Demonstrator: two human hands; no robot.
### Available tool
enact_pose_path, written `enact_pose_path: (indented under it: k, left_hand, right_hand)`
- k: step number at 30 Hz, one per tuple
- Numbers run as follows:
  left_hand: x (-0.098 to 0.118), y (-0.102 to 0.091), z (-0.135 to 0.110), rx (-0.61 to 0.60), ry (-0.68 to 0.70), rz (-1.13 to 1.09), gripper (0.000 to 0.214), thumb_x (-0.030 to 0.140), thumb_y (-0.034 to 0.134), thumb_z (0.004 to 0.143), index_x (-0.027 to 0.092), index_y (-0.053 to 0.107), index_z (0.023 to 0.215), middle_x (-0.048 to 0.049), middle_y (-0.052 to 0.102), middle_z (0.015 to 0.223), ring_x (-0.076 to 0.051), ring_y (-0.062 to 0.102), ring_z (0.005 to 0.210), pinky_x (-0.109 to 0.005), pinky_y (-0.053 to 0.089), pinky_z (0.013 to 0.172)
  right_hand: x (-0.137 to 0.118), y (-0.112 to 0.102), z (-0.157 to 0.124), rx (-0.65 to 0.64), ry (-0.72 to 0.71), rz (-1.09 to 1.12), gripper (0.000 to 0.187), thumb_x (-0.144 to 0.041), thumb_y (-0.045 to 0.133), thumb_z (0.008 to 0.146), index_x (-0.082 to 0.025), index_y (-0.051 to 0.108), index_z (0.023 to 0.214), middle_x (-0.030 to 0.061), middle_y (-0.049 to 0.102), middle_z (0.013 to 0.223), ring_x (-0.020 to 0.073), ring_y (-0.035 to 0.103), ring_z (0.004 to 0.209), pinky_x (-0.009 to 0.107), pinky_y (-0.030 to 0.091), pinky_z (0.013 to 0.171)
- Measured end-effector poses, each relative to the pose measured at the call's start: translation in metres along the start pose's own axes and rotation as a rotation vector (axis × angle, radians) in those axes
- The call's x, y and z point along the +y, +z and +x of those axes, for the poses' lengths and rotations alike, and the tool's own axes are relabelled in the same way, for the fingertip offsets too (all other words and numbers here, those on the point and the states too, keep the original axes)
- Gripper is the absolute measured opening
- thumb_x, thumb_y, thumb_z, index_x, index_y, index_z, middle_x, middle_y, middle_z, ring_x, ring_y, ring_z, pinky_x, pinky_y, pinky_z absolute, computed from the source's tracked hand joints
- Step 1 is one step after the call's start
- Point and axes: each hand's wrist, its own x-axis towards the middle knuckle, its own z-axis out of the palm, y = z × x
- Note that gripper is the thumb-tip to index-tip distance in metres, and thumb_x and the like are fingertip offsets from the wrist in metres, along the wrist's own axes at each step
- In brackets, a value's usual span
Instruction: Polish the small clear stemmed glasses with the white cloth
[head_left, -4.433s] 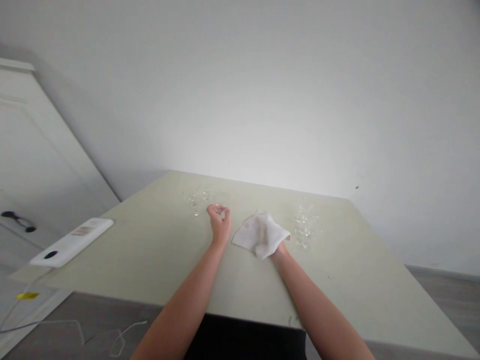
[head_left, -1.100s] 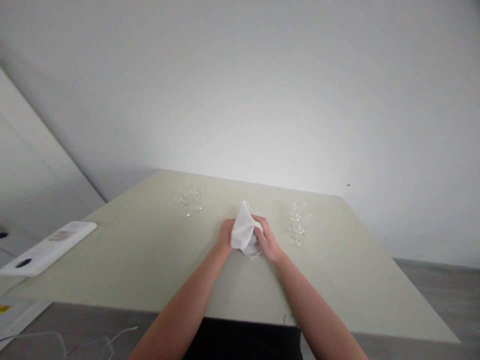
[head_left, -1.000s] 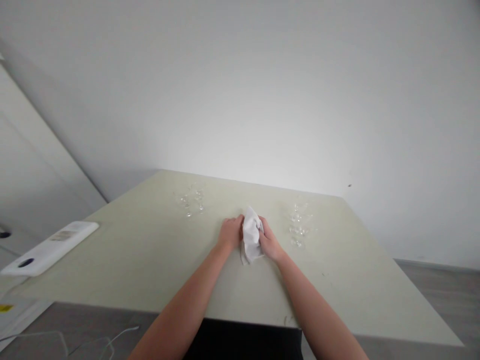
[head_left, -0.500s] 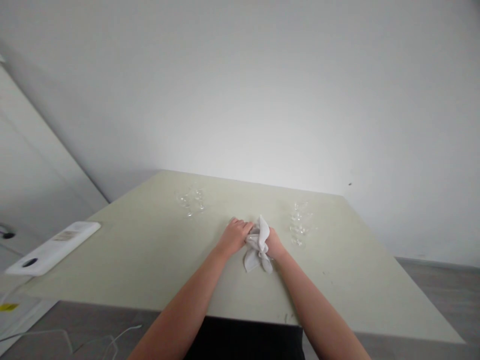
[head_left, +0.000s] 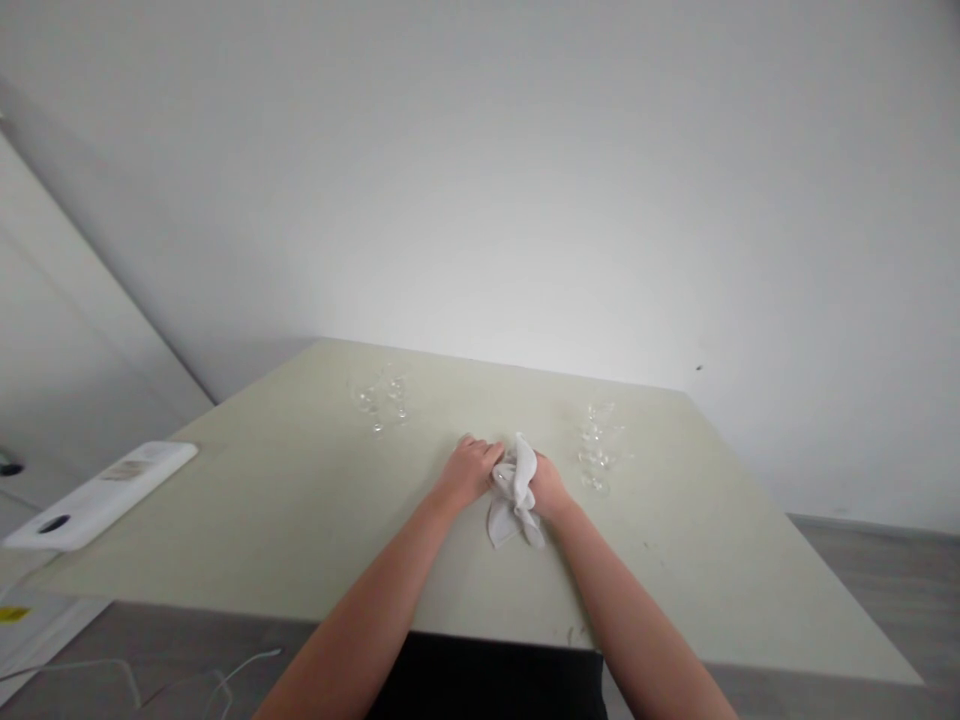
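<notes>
The cloth (head_left: 517, 507) is at the middle of the near half of the table (head_left: 300, 500), bunched between the two hands, its lower corners hanging toward the near edge. The right hand (head_left: 550, 487) grips the cloth from the right, its fingers mostly hidden behind the folds. The left hand (head_left: 471, 470) is curled against the cloth's left side — its palm is out of sight, so whether it closes on cloth or on something wrapped inside cannot be told. The cloth is judged light, limp and soft: it folds easily, tolerates squeezing and is best held by a gathered fold, since a loose corner offers little control. Clear stemmed glasses stand in two groups, the left group (head_left: 398, 390) beyond the left hand and the right group (head_left: 598, 458) beside the right hand. These are judged fragile and slippery — hold by the stem, with light pressure, never by the thin rim.
</notes>
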Motion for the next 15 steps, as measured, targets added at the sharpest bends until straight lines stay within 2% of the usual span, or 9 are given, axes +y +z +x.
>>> enact_pose_path:
  k: [3, 6, 11, 15]
  left_hand:
    - [0.0001, -0.0038, 0.0006, 0.006, -0.037, -0.022, 0.014, 0.011, 0.052, 0.087, 0.020, 0.060, 0.094, -0.0089, 0.069, 0.085, -0.024, 0.064, 0.088, -0.038, 0.039, 0.085]
    - [0.0009, -0.0041, 0.0011, -0.005, -0.036, -0.001, 0.016, 0.009, 0.050, 0.087, 0.019, 0.061, 0.093, -0.0091, 0.069, 0.085, -0.024, 0.064, 0.087, -0.037, 0.039, 0.085]
    - [0.0026, 0.0017, 0.0009, -0.025, -0.023, 0.015, 0.015, 0.012, 0.049, 0.089, 0.019, 0.061, 0.095, -0.0088, 0.069, 0.081, -0.024, 0.065, 0.085, -0.038, 0.041, 0.084]
    - [0.0014, 0.0052, 0.0012, -0.027, -0.043, -0.014, 0.014, 0.012, 0.052, 0.086, 0.018, 0.061, 0.095, -0.0088, 0.069, 0.082, -0.024, 0.066, 0.086, -0.037, 0.042, 0.085]
  right_hand:
    - [-0.0014, 0.0026, -0.0006, 0.007, -0.003, 0.018, 0.017, -0.030, 0.053, 0.081, -0.022, 0.068, 0.078, 0.0077, 0.067, 0.075, 0.0198, 0.055, 0.065, 0.030, 0.045, 0.064]
    - [-0.0017, 0.0028, 0.0008, 0.015, 0.013, 0.029, 0.015, -0.025, 0.053, 0.079, -0.022, 0.068, 0.076, 0.0072, 0.066, 0.074, 0.0189, 0.056, 0.064, 0.029, 0.046, 0.063]
    - [-0.0060, -0.0041, 0.0019, 0.060, 0.025, 0.035, 0.018, -0.021, 0.058, 0.076, -0.018, 0.070, 0.089, 0.0119, 0.068, 0.100, 0.0226, 0.063, 0.080, 0.032, 0.051, 0.073]
    - [-0.0089, -0.0057, 0.0006, 0.051, 0.042, -0.004, 0.018, -0.025, 0.063, 0.076, -0.016, 0.068, 0.091, 0.0130, 0.068, 0.094, 0.0233, 0.063, 0.075, 0.034, 0.051, 0.071]
